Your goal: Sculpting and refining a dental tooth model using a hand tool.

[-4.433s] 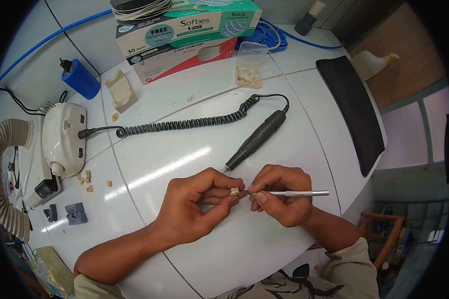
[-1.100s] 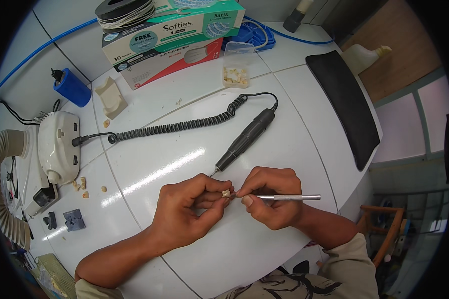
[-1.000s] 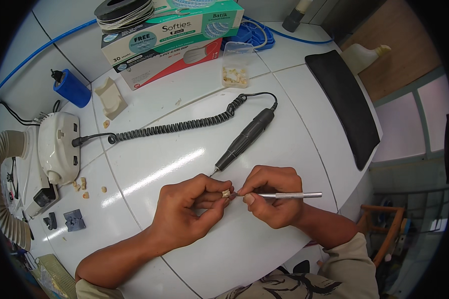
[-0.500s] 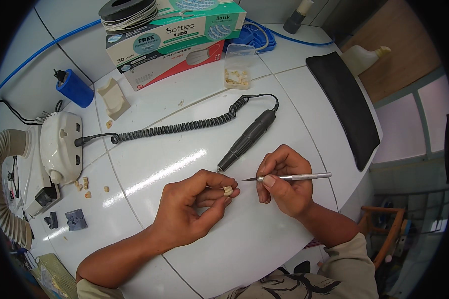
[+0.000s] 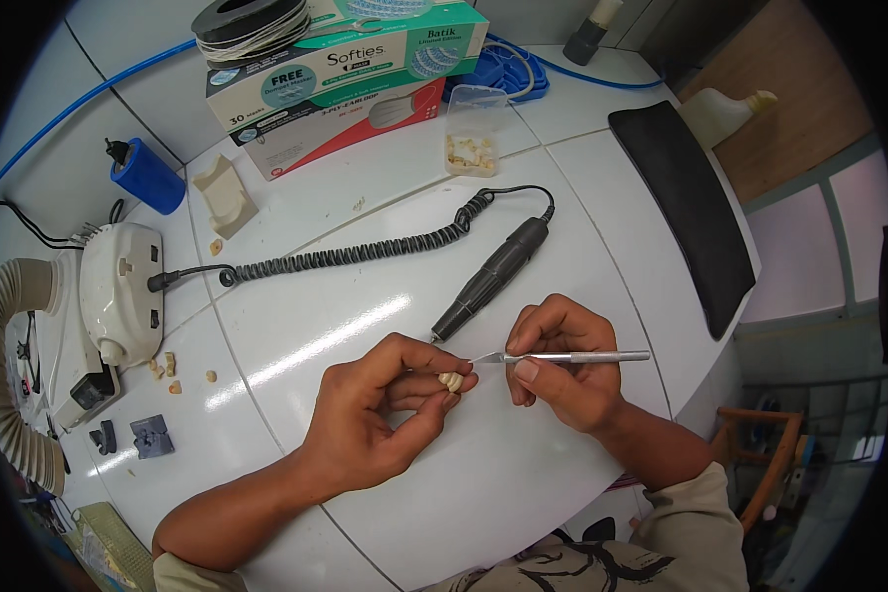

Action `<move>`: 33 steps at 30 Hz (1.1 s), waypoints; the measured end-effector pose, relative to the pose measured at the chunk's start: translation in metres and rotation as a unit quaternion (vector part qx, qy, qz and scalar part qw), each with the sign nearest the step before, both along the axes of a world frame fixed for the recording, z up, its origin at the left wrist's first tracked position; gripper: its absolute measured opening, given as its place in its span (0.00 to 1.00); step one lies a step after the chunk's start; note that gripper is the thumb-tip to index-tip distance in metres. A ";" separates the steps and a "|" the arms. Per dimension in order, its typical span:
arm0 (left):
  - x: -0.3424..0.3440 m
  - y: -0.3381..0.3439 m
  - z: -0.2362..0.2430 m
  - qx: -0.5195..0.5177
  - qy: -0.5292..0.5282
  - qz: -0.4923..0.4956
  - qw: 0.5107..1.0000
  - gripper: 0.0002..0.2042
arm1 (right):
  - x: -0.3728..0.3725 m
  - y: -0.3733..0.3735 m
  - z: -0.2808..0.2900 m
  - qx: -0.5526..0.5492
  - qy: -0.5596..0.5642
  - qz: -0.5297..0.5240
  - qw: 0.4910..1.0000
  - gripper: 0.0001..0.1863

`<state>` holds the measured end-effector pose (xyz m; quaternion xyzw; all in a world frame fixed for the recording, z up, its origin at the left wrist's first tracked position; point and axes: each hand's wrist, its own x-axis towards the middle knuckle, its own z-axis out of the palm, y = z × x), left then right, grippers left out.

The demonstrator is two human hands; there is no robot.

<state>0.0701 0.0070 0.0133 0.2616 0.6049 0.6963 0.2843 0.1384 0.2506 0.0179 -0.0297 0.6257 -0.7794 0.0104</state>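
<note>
White and tiled, the table [image 5: 503,474] was seen from the head view beneath both hands. One small cream piece [image 5: 451,381] was pinched between thumb and fingers of the left grip [image 5: 385,400]. By the right grip [image 5: 567,365] a slim silver knife [image 5: 592,356] was held, its blade just beside the left fingertips. Beyond both grips, a black handpiece [image 5: 493,276] was laid.

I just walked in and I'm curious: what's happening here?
A person's bare hands are at work over a white tiled bench. The left hand pinches a small, ridged, cream-coloured piece. The right hand holds a metal-handled craft knife, its blade pointing toward the piece; whether they touch is unclear. A black rotary handpiece lies beyond the hands.
</note>
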 end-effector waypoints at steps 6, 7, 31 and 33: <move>0.000 0.001 0.001 0.009 -0.007 0.003 1.000 0.12 | 0.001 0.001 0.000 0.012 -0.001 0.008 1.000 0.07; 0.000 0.001 0.001 0.008 -0.008 0.002 1.000 0.12 | 0.000 0.001 0.000 0.007 -0.006 0.008 1.000 0.07; 0.000 0.000 0.001 -0.018 0.012 0.019 1.000 0.10 | -0.010 0.005 -0.010 -0.120 0.061 -0.045 0.990 0.12; 0.001 0.001 0.001 -0.022 0.012 0.020 0.999 0.10 | -0.009 0.005 -0.010 -0.169 0.025 -0.054 0.984 0.12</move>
